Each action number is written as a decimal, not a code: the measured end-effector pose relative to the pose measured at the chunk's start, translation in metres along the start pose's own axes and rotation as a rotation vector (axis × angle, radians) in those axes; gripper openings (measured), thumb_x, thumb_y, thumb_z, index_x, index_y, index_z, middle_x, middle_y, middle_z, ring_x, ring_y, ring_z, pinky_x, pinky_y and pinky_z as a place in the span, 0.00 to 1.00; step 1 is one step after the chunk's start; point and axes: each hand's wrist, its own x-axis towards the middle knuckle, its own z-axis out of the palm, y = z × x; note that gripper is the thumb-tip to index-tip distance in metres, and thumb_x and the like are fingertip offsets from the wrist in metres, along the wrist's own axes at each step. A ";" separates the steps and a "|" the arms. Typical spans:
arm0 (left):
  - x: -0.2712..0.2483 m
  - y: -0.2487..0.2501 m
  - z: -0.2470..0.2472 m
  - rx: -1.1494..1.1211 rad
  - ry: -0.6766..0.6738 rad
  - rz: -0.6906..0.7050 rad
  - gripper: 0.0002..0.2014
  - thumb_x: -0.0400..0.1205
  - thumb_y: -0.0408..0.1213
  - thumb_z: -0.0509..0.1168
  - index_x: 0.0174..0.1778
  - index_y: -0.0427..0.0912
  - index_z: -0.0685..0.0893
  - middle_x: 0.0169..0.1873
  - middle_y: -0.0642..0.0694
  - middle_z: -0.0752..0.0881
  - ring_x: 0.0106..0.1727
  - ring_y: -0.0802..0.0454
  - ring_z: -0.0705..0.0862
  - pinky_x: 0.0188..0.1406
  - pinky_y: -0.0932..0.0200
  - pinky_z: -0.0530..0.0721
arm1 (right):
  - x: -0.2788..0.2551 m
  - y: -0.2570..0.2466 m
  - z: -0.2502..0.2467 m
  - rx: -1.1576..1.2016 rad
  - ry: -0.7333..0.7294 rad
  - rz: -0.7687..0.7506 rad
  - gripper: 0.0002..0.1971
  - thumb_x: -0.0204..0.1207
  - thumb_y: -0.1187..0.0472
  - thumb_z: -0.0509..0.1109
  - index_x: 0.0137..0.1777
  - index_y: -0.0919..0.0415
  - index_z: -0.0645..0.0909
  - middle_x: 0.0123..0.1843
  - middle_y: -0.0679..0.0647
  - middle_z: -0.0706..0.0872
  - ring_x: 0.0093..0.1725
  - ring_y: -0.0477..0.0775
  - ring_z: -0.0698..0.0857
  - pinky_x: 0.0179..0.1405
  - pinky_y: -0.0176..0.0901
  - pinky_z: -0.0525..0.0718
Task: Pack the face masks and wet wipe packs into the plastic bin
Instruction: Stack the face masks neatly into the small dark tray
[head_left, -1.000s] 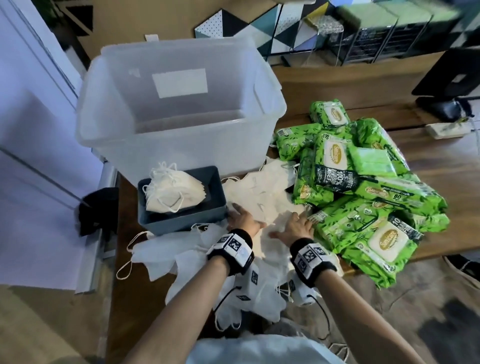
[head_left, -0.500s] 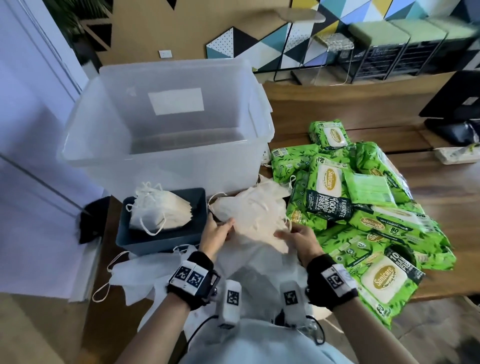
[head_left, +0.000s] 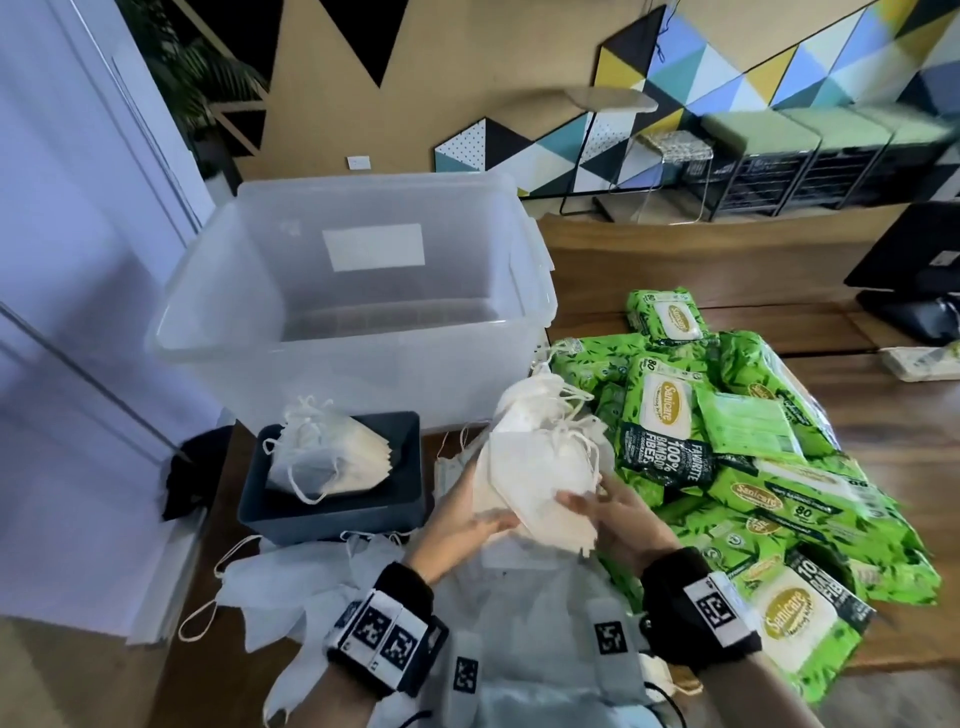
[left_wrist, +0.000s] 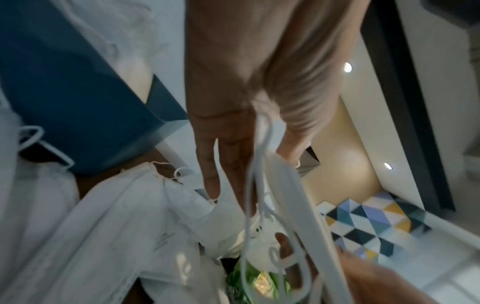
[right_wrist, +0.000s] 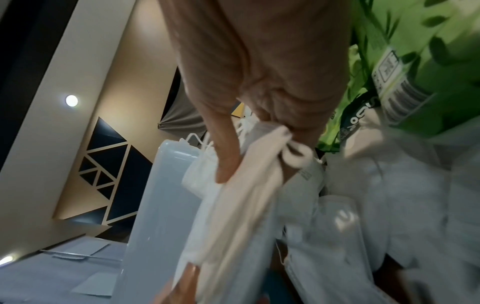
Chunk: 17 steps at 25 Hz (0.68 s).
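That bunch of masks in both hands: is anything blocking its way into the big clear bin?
Nothing visible blocks it. The stack of masks is held up by the left hand and right hand, just in front of the plastic bin, whose top is open.

Dim indoor light, ceiling spotlights, wrist views perhaps motion-blurred, edges warped

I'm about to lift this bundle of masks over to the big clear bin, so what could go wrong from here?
1. The stack of masks is held only at its lower end between the left hand and right hand; the loose top could fan out and spill.
2. Dangling ear loops may snag the wet wipe packs alongside.
3. The plastic bin has a tall wall, so a low carry may catch its rim.
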 end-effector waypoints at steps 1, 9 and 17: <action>-0.001 -0.005 -0.006 -0.007 0.039 -0.009 0.42 0.76 0.40 0.73 0.81 0.54 0.56 0.73 0.60 0.70 0.76 0.58 0.68 0.78 0.54 0.65 | 0.000 0.000 -0.002 -0.038 -0.007 0.006 0.37 0.46 0.68 0.84 0.59 0.70 0.77 0.50 0.67 0.89 0.43 0.59 0.90 0.45 0.51 0.90; -0.017 -0.017 -0.026 0.367 0.261 -0.005 0.38 0.79 0.42 0.68 0.82 0.40 0.57 0.75 0.44 0.72 0.75 0.52 0.71 0.74 0.60 0.66 | -0.017 0.000 -0.029 -0.231 0.047 0.006 0.20 0.53 0.56 0.87 0.22 0.57 0.75 0.36 0.62 0.78 0.43 0.72 0.80 0.32 0.39 0.72; -0.013 -0.007 0.001 -0.216 0.113 -0.193 0.46 0.64 0.61 0.73 0.76 0.48 0.66 0.68 0.53 0.75 0.69 0.54 0.77 0.72 0.52 0.74 | -0.024 -0.004 -0.014 -0.095 -0.052 0.002 0.10 0.72 0.74 0.69 0.32 0.68 0.88 0.38 0.59 0.92 0.34 0.51 0.90 0.31 0.33 0.86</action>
